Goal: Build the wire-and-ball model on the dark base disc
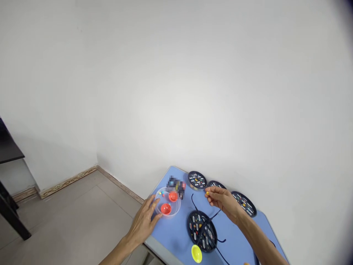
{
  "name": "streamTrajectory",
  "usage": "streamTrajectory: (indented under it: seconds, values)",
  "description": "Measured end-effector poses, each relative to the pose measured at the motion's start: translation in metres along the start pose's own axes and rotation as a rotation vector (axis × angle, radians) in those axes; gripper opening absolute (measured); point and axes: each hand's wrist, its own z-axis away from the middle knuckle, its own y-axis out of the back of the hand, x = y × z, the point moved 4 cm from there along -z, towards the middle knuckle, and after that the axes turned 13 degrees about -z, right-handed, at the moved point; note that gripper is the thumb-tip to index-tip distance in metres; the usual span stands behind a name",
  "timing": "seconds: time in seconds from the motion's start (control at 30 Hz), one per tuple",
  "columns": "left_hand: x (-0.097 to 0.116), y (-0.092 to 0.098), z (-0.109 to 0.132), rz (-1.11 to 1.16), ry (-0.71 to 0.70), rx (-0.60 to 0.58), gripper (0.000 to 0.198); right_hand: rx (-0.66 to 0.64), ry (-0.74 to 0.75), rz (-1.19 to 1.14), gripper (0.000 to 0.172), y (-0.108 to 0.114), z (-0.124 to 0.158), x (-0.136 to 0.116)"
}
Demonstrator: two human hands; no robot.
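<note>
Right hand [222, 200] pinches a tiny yellow bead [207, 193] between its fingers above the worktop [168, 235]; slack grip and it could drop. Left hand [143, 219] is loosely spread at the clear tub [175, 211], where a bump might slide it.

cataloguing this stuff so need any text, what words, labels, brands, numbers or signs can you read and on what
Nothing legible.
Front dark disc: white strips, too small to read.
Back left disc, back middle disc, back right disc: same.
Pixelated patch by the clear container: too blurred.
</note>
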Motion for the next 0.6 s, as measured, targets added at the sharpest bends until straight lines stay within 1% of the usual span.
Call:
streamTrajectory:
  seconds: [0.07, 0.17, 0.23, 0.3, 0.33, 0.37, 0.43, 0.5, 0.6]
  values:
    - [0.001, 0.003, -0.002, 0.008, 0.011, -0.013, 0.044, 0.008, -0.002, -0.027, 0.044, 0.002, 0.001, 0.003]
    - [0.013, 0.014, -0.008, 0.009, 0.073, 0.065, 0.044, 0.009, 0.0, -0.046, 0.047, 0.003, 0.001, 0.004]
    - [0.033, 0.021, -0.015, 0.061, 0.094, 0.12, 0.038, 0.002, 0.0, -0.046, 0.047, 0.004, 0.001, 0.004]
    - [0.061, 0.02, -0.023, 0.2, 0.039, 0.091, 0.033, -0.006, -0.006, -0.038, 0.046, 0.005, -0.001, 0.004]
    - [0.076, 0.016, -0.027, 0.275, 0.002, 0.045, 0.032, -0.01, -0.009, -0.032, 0.045, 0.005, -0.002, 0.004]
    - [0.09, 0.01, -0.031, 0.333, -0.005, -0.009, 0.031, -0.013, -0.011, -0.025, 0.044, 0.006, -0.002, 0.005]
    - [0.11, -0.007, -0.037, 0.405, 0.012, -0.06, 0.032, -0.016, -0.01, -0.014, 0.043, 0.007, -0.005, 0.005]
    - [0.12, -0.027, -0.041, 0.444, 0.068, -0.076, 0.035, -0.014, -0.008, -0.003, 0.042, 0.008, -0.006, 0.006]
    - [0.124, -0.054, -0.045, 0.477, 0.14, -0.085, 0.04, -0.005, -0.006, 0.017, 0.042, 0.01, -0.008, 0.007]
